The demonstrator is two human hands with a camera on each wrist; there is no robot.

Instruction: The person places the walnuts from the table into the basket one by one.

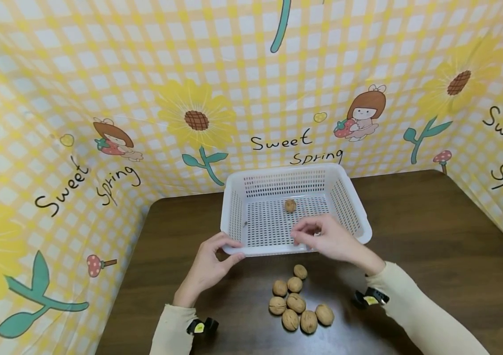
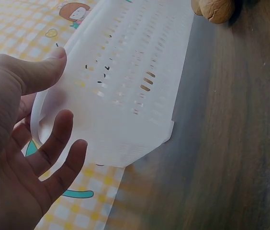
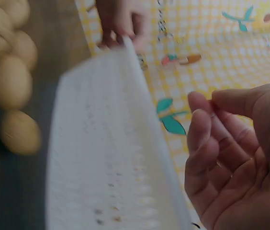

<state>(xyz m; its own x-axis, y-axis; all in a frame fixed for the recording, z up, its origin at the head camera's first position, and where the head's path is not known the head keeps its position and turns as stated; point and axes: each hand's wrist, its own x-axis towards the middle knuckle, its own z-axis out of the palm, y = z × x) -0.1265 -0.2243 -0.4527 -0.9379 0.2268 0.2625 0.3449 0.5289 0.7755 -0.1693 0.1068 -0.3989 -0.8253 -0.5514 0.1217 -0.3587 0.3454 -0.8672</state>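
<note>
A white plastic basket (image 1: 260,250) with slotted walls stands on the table, one walnut (image 1: 290,205) on its floor. At its near left corner my left hand (image 1: 210,261) holds the rim; the left wrist view shows the thumb (image 2: 46,72) lying over that rim. Above the near rim is my right hand (image 1: 328,239), right of the basket's middle. Its fingers are curled, and thumb and forefinger meet at the tips in the right wrist view; I see nothing between them. Several walnuts (image 1: 295,302) lie in a cluster on the table in front of the basket.
The dark wooden table (image 1: 411,222) extends to both sides of the basket. Behind it and at the sides hangs a yellow checked cloth (image 1: 260,98) with printed flowers. A small dark speck (image 1: 245,224) lies on the basket floor at the left.
</note>
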